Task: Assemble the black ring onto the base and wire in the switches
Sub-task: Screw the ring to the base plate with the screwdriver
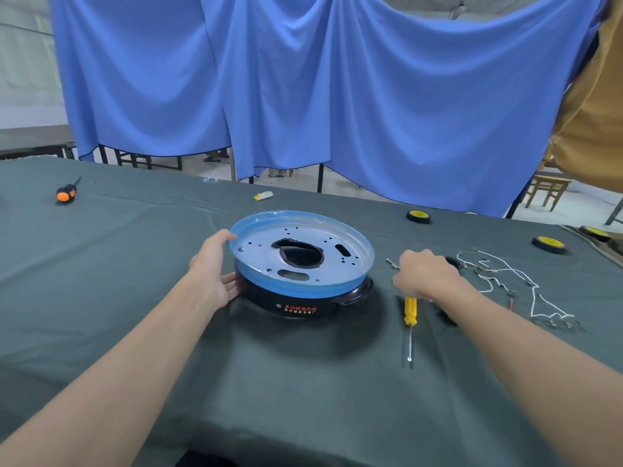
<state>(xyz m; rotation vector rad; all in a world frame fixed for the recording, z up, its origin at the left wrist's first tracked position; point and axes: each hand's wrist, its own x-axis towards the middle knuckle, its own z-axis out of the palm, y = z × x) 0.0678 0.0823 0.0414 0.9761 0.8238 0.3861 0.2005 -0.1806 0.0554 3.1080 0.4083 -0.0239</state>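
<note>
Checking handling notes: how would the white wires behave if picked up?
Probably floppy: the wires lie in loose curls on the cloth. Likely light, since they look thin. Their several branches with end terminals may well tangle or snag.

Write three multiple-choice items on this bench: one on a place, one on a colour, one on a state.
1. The orange screwdriver lies: A) beside the white wires; B) at the far left of the table; C) on the floor.
2. The screwdriver handle under the right hand is: A) yellow; B) red; C) green.
3. The left hand: A) rests flat on the table; B) holds the rim of the base; C) lifts the wires.

1 B: it lies alone, far left.
2 A: a yellow handle sticks out below the fist.
3 B: the thumb is on the blue rim and the fingers are against the black ring.
</note>
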